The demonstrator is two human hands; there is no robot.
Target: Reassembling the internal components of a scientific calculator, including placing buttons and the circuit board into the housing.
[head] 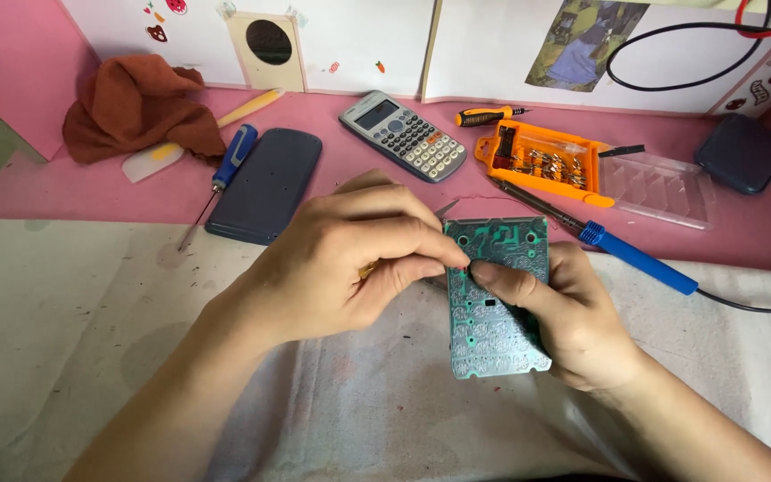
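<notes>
Green circuit board: gripped at its right edge by right hand, over the white cloth. Left hand pinched closed at board's upper left edge. Calculator well behind board.

The left hand covers whatever small part its fingers pinch against the green circuit board, whose right edge disappears under the right hand. A brown cloth buries one end of a yellow-handled tool. The black cable runs off the right edge.
</notes>
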